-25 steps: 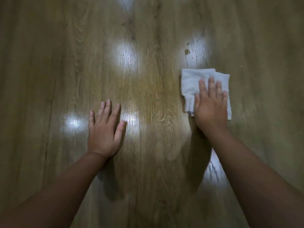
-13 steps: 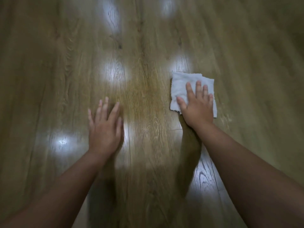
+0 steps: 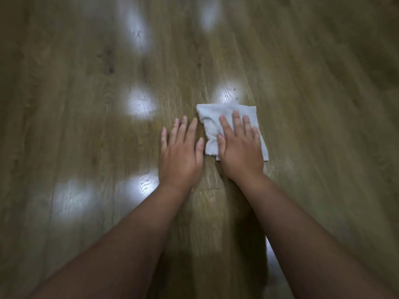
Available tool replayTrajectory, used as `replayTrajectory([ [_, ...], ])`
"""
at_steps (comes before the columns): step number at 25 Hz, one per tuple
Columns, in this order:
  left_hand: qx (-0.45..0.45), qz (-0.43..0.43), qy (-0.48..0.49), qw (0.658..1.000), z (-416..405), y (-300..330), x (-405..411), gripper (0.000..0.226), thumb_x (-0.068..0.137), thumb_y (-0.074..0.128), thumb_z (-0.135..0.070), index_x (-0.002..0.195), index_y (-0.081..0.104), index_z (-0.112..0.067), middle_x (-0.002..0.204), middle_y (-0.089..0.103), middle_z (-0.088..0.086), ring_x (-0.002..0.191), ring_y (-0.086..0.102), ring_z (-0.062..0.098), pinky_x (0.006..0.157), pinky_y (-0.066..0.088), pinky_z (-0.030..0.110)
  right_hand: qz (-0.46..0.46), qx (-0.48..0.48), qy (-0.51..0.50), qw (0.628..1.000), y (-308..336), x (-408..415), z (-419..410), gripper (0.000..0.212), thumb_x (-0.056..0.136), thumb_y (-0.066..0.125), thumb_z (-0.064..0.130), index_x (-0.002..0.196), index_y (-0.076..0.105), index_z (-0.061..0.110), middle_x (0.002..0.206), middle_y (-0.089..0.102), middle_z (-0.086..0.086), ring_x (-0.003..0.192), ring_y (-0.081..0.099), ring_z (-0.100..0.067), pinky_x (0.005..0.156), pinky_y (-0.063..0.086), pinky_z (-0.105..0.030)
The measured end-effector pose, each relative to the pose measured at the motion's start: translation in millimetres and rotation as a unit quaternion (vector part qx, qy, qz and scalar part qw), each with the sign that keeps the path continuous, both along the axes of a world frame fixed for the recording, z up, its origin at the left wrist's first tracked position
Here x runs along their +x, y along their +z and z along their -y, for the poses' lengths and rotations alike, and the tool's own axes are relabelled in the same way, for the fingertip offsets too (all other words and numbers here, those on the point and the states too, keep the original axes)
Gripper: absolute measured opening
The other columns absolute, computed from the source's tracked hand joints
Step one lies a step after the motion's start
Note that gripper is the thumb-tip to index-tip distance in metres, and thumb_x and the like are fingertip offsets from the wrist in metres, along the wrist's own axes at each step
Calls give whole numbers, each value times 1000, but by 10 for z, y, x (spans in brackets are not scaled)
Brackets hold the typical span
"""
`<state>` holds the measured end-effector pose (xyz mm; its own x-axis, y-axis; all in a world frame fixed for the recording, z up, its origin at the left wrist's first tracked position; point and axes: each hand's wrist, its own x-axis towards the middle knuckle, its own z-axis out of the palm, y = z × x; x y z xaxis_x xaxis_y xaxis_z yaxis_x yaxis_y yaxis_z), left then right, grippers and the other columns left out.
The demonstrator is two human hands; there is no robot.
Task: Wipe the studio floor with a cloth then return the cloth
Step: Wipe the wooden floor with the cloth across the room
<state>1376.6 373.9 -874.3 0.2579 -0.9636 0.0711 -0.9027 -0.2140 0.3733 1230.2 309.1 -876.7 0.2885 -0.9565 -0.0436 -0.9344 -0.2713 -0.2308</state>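
My right hand [image 3: 239, 152] presses flat, fingers straight, on the folded white square cloth [image 3: 216, 124]; my left hand [image 3: 180, 154] lies flat just beside its left edge, bare wood-plank floor [image 3: 323, 126] all round.

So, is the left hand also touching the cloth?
No, the left hand lies flat on the bare floor beside the cloth, and only the right hand presses on it.

L hand [image 3: 180, 156] & R hand [image 3: 239, 152] flat, fingers straight, side by side.
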Motion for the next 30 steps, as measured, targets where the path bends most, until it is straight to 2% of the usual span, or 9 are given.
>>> replayTrajectory([
  [5,35,34,-4,999,53,4,8,54,112,22,-44,163,30,-26,174,12,0,161,3,14,130,5,49,-9,14,-29,999,31,-668,631,57,111,18,46,166,18,32,176,6,-3,162,0,-28,130,2,-50],
  [9,32,25,-5,999,39,15,13,56,111,20,-47,162,31,-27,174,12,-2,161,1,11,130,6,49,-17,17,-107,994,49,-1403,957,58,111,17,45,167,16,30,176,6,-5,162,1,-30,130,4,-53],
  [11,34,25,-3,999,59,24,-9,57,110,19,-48,162,30,-28,173,14,-2,161,2,11,130,5,49,-16,12,-139,990,50,-1601,953,59,111,15,45,167,17,28,176,8,-7,161,4,-33,129,7,-54],
  [14,33,28,-1,999,52,32,-8,57,110,20,-47,163,30,-28,173,15,-2,161,4,11,130,6,50,11,20,-177,984,56,-1401,566,59,111,16,47,166,19,29,175,9,-9,161,4,-36,129,9,-57],
  [16,29,25,6,999,54,22,-8,56,110,22,-46,162,32,-26,173,17,0,161,6,12,130,7,51,22,33,-144,989,96,-1045,133,59,109,19,52,165,22,35,175,9,-9,161,4,-37,128,8,-59],
  [19,19,18,18,999,53,20,5,56,109,24,-44,161,34,-25,173,19,3,161,8,14,129,8,53,9,49,-26,998,93,-528,-235,63,105,31,61,164,23,41,175,6,-10,161,-2,-39,127,-1,-61],
  [23,19,8,18,1000,59,25,29,58,109,25,-46,161,34,-24,172,20,5,161,10,16,129,9,54,-5,51,26,998,67,-644,292,62,104,30,63,163,22,45,176,2,-9,160,-5,-38,125,-6,-62],
  [27,13,2,17,1000,57,25,20,59,108,27,-49,160,36,-22,172,21,6,161,11,17,129,9,54,-27,49,-92,994,53,-1473,842,61,106,24,59,164,14,45,176,0,-9,161,-4,-36,128,0,-59],
  [30,16,-6,17,1000,56,27,12,60,107,28,-51,160,37,-22,172,21,6,161,11,16,129,8,52,-17,45,-170,984,104,-2005,737,61,107,24,58,165,17,42,175,6,-12,160,2,-38,127,9,-61],
])
